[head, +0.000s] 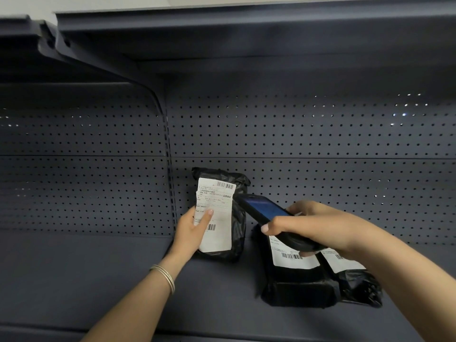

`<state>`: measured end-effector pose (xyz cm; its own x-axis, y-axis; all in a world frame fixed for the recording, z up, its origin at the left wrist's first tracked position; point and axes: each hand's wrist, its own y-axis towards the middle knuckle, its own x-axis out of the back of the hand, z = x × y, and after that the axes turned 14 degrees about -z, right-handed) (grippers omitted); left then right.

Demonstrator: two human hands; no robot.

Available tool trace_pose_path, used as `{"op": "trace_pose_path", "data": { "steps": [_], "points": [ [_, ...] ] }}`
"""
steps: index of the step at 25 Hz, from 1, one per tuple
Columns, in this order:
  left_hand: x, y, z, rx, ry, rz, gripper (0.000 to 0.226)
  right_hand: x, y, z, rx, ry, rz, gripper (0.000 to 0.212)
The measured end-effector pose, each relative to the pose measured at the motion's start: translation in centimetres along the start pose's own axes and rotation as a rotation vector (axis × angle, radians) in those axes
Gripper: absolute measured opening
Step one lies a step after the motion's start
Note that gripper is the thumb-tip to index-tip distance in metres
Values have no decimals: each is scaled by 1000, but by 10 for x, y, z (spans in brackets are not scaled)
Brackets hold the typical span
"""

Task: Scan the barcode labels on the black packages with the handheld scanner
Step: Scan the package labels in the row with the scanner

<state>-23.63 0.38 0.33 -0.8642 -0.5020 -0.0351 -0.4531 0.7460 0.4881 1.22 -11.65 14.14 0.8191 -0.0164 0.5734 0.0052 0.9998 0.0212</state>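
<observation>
A black package (238, 218) stands upright on the dark shelf (98, 280), its white barcode label (217, 203) facing me. My left hand (191, 230) grips its left edge, thumb resting on the label. My right hand (318, 225) holds the black handheld scanner (264, 212), whose lit screen faces up and whose front end points at the upright package's label. Two more black packages (296, 282) (357, 282) lie flat side by side under my right hand, each with a white barcode label (293, 255) partly hidden by the scanner and hand.
A perforated dark back panel (320, 134) rises behind the shelf. Another shelf (246, 28) hangs overhead. A vertical slotted upright (170, 169) divides the left bay from this one. A thin bracelet (164, 277) circles my left wrist.
</observation>
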Motion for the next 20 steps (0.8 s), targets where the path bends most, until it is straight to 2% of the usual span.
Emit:
{"op": "trace_pose_path", "data": {
  "steps": [2, 7, 11, 16, 20],
  "points": [
    [0, -1, 0, 6, 0, 4, 14, 0, 0, -1, 0, 2, 1, 47],
    [-2, -1, -2, 17, -7, 9, 14, 0, 2, -4, 8, -8, -4, 66],
    [-3, -2, -5, 37, -27, 10, 14, 1, 9, -10, 37, 16, 1, 67],
    [-9, -10, 0, 319, -96, 68, 16, 5, 20, -18, 47, 46, -97, 81],
    [-18, -22, 5, 517, -85, 95, 15, 7, 25, -21, 31, 51, -108, 81]
  ]
}}
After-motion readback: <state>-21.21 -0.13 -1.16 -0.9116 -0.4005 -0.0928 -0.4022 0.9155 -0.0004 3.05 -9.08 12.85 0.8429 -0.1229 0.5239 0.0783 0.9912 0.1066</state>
